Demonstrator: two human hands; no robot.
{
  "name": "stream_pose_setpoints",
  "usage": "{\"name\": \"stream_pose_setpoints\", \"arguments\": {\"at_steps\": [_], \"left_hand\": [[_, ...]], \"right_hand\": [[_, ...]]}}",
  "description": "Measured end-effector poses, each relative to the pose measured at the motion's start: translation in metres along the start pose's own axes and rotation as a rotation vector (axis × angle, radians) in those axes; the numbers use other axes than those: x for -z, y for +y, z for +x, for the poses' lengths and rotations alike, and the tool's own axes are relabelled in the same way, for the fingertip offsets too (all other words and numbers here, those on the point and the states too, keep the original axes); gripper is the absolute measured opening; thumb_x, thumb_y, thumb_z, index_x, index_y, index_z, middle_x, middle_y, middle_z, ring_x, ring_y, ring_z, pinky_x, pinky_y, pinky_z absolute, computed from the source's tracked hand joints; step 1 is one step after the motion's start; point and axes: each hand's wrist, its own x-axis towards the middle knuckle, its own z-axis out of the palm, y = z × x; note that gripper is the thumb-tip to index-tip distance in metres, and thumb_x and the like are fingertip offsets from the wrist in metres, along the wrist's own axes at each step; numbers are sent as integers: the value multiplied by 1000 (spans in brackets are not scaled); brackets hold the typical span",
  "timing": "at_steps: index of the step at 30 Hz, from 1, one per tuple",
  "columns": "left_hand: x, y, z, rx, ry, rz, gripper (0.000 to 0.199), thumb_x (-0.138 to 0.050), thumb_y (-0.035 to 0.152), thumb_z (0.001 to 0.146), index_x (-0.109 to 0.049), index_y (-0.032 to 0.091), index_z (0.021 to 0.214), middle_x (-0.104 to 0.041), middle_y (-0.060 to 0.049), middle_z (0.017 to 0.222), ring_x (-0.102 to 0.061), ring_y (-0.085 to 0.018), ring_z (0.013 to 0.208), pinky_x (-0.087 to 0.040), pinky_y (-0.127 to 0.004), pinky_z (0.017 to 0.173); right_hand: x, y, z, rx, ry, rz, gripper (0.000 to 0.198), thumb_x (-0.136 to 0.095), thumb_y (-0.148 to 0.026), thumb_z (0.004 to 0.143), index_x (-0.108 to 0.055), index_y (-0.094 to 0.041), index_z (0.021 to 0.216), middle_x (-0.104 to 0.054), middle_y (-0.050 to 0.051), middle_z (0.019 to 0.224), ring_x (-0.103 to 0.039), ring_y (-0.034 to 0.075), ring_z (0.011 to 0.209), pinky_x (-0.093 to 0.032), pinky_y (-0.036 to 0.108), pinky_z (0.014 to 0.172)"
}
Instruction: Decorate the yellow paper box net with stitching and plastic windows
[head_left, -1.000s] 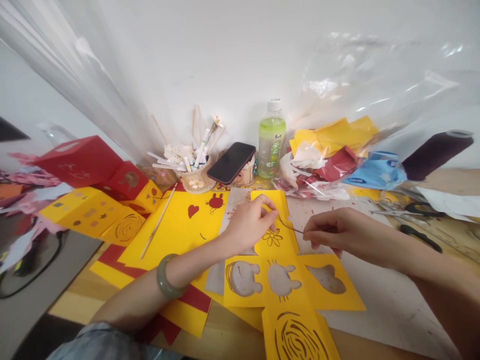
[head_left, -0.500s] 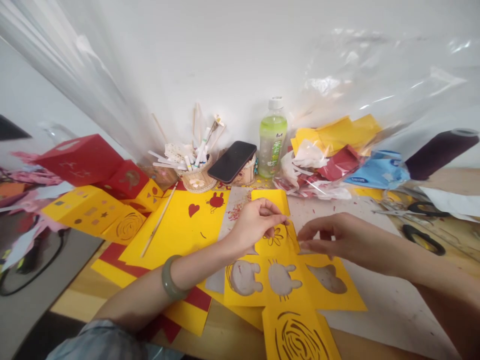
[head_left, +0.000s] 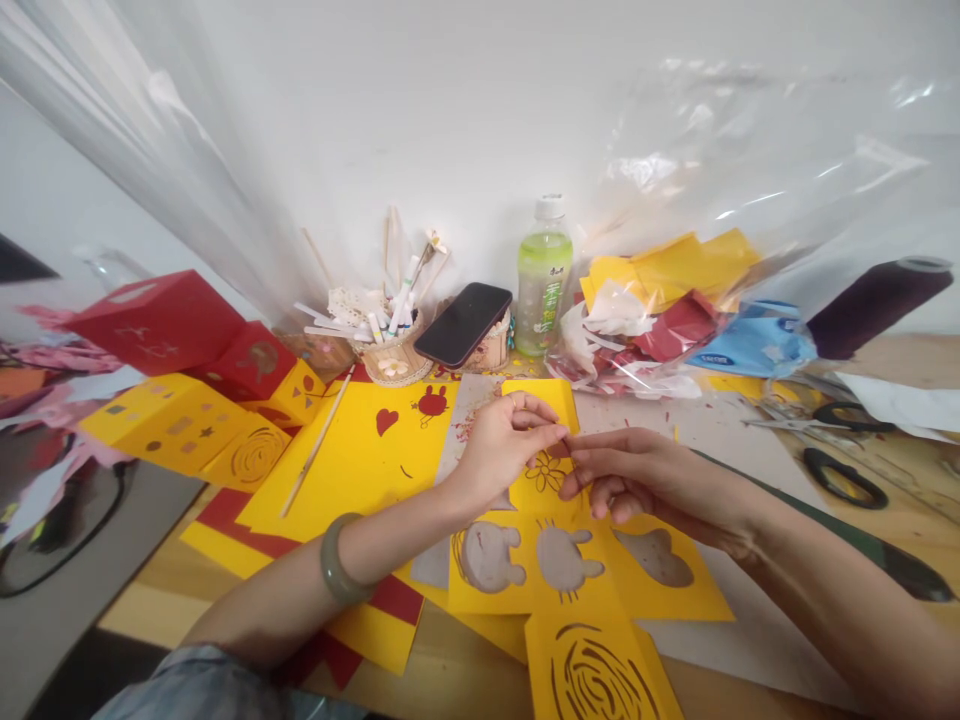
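Note:
Yellow card [head_left: 499,590], cut as a cross-shaped box blank, lies in the middle with bear, rabbit, heart, swirl and flower cut-outs. Over its upper panel, beside the flower, my left hand [head_left: 510,440] is closed in a pinch, a green bangle [head_left: 345,560] on its wrist. The fingertips of my right hand [head_left: 637,470] meet those of the left, thumb and index pressed together. Something small and dark shows between the fingertips, too small to name. A long dark green tool [head_left: 874,535] lies under my right forearm on the grey mat [head_left: 750,590].
Left are yellow sheets [head_left: 360,480], a thin stick [head_left: 319,440] and red and yellow paper boxes [head_left: 165,335]. Behind stand a pen basket [head_left: 394,355], a phone [head_left: 465,325] and a green bottle [head_left: 545,280]. Scissors [head_left: 847,480] and a plastic bag [head_left: 652,350] are right.
My right hand has moved left and its fingertips now meet my left hand's. The dark green tool has come into view beneath my right forearm. The left hand has barely moved.

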Motion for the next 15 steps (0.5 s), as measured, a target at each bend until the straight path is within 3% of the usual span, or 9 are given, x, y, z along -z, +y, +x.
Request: {"name": "stream_pose_setpoints", "arguments": {"at_steps": [5,8,12,15], "left_hand": [[3,0,-5,-33,55,178,14,-57,27,78,-47,17,79,-60,1,76,-40,-2,38,-30,-18,39],[4,1,-8,-10,92,279,18,-53,34,80,-46,18,75,-54,4,68,-38,-3,39,-27,-19,39],[5,2,-10,80,-56,406,40,-42,46,85,-54,15,62,-49,3,53,-37,-6,41,-26,-22,41],[4,2,-11,110,-154,379,46,-43,51,83,-56,14,58,-44,4,48,-35,-7,42,-24,-23,42]], "right_hand": [[3,3,5,7,5,-53,23,-71,-31,69,-69,-11,81,-65,1,65,-55,2,47,-42,9,42],[2,2,5,20,1,-86,24,-72,-33,67,-69,-11,78,-65,1,66,-55,2,47,-41,9,41],[0,1,4,28,-13,-103,26,-71,-35,67,-67,-11,74,-66,2,67,-55,3,46,-41,11,41],[-4,1,3,16,-41,-136,28,-69,-38,69,-66,-11,75,-67,4,71,-57,4,48,-41,13,42]]}}
